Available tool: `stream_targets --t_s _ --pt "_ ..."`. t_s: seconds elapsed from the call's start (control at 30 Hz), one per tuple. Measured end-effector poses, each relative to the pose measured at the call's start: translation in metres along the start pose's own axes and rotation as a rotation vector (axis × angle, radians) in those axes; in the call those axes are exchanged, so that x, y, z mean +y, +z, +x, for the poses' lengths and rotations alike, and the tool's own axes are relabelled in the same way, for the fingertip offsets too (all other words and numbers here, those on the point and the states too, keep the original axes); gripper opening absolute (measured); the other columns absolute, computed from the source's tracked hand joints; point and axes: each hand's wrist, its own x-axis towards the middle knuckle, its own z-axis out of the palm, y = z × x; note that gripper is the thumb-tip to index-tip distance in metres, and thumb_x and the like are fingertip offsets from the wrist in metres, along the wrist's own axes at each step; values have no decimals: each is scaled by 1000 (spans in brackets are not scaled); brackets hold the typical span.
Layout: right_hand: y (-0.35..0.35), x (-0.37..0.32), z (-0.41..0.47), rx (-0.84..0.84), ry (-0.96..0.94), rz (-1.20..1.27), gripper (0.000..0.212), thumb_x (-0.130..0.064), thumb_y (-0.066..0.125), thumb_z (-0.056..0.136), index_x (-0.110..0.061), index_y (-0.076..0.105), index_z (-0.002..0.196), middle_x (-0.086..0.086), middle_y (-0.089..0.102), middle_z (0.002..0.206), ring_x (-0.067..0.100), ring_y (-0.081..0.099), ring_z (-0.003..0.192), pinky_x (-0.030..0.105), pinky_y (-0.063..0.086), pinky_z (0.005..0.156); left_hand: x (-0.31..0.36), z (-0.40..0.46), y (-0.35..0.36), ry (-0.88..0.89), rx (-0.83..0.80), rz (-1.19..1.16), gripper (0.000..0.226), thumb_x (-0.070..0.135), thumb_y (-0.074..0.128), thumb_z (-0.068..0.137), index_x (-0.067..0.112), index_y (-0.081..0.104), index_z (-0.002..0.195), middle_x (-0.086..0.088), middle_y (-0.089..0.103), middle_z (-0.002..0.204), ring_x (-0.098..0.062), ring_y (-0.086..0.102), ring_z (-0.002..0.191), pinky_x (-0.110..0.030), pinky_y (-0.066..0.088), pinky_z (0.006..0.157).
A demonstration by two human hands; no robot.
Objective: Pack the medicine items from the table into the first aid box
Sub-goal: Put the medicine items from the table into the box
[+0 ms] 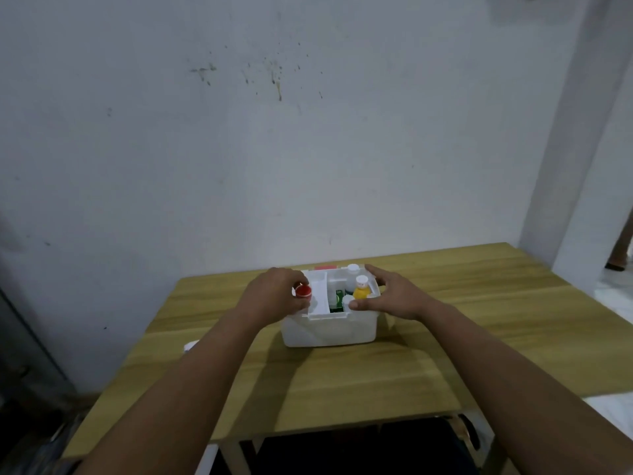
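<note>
A white first aid box [329,332] stands open in the middle of the wooden table [376,371]. Inside it I see a yellow bottle with a white cap [360,289], a white-capped bottle [352,269] behind it, and a green packet [338,299]. A white tray insert [318,293] fills the box's left part. My left hand [274,296] is at the box's left rim, fingers closed on a red-capped container [303,291]. My right hand [390,296] rests on the box's right rim with fingers spread, the thumb on the front edge.
A small white object [190,346] lies near the table's left edge, partly hidden by my left forearm. A red strip [325,268] shows behind the box. The wall stands close behind the table. A person's leg [621,248] is at the far right.
</note>
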Motion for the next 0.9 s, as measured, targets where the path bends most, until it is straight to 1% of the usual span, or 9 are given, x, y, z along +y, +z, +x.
stream_targets --t_s 0.17,0.3,0.43,0.53,0.6,0.67,0.73,0.83,0.9 --pt "0 -3 -4 3 2 -7 89 -41 87 74 -29 42 150 -12 52 118 9 49 111 25 41 87 7 5 -3 8 -73 181 27 40 74 82 27 72 105 8 72 100 -14 63 89 -34 56 74" --pt "0 -3 -5 -5 -6 2 86 -42 87 74 -29 45 147 -16 54 114 10 53 111 15 41 73 7 8 -4 -20 -80 235 21 45 73 80 30 70 95 10 69 93 -12 62 83 -31 55 68" --pt "0 -5 -5 3 -2 13 86 -42 88 73 -29 46 147 -15 53 116 9 51 110 22 42 81 8 10 -3 -33 -120 258 20 44 70 84 28 75 95 10 70 89 -11 64 81 -27 51 62" --pt "0 -6 -6 4 -3 11 87 -41 88 74 -28 45 148 -14 53 117 8 50 110 23 41 83 7 12 -3 -45 -145 213 29 43 73 83 24 78 104 9 73 98 -12 66 89 -32 58 72" --pt "0 -6 -6 3 -6 11 87 -41 87 74 -27 45 148 -14 53 117 8 50 110 23 41 83 3 10 -6 -66 -163 84 45 42 77 80 25 73 120 10 70 116 -12 65 101 -36 57 83" --pt "-1 -7 -7 6 -10 7 85 -40 87 75 -26 45 148 -13 53 117 8 50 109 24 40 84 -2 6 -14 -101 -133 -89 53 42 79 78 27 69 128 11 65 123 -10 64 105 -37 56 87" --pt "-1 -6 -6 4 -4 14 84 -39 86 76 -25 45 148 -10 54 119 8 50 109 25 40 87 -11 3 -22 -117 -37 -190 43 37 74 81 28 72 123 12 68 121 -7 66 99 -38 58 87" --pt "-1 -6 -7 -3 -6 12 84 -38 86 77 -24 45 148 -2 57 135 9 49 109 26 39 89 -37 -6 -29 -209 112 -214 32 26 65 85 29 75 115 8 71 116 -7 66 96 -37 57 87" --pt "-1 -7 -8 -8 -8 6 83 -38 85 78 -23 44 149 2 56 140 9 48 109 26 39 88 -60 -18 -29 -293 67 -143 34 19 62 87 25 74 118 2 71 119 -15 66 102 -38 56 91"
